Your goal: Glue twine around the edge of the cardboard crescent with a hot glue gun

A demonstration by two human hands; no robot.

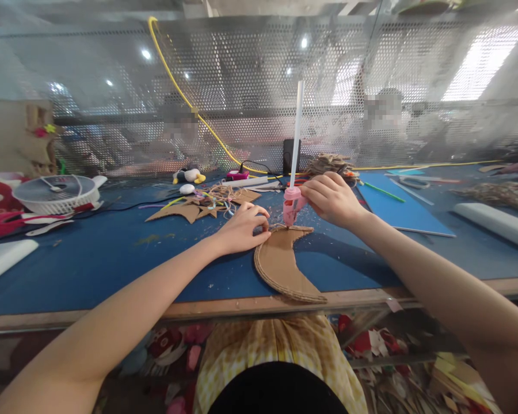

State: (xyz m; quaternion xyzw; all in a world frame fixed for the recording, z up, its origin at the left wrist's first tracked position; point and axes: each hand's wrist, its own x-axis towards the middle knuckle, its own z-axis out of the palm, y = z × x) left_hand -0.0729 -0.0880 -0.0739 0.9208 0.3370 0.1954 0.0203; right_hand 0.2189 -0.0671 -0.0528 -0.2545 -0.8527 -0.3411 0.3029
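Note:
A crescent-shaped cardboard piece [282, 267] edged with twine lies on the blue table [112, 259] near its front edge. My right hand [330, 198] is closed round a pink glue gun [292, 206] with a long white glue stick standing up from it; the nozzle points down at the crescent's upper tip. My left hand [242, 227] rests on the table at the crescent's left edge, with its fingers pinched on the twine edging there.
Cardboard scraps and wires [198, 207] lie behind the hands. A white fan [58, 192] sits at the left, a blue sheet [397, 210] at the right, white foam bars [496, 224] at both sides. A perforated metal screen [259, 86] closes the back. Scraps fill the shelf below.

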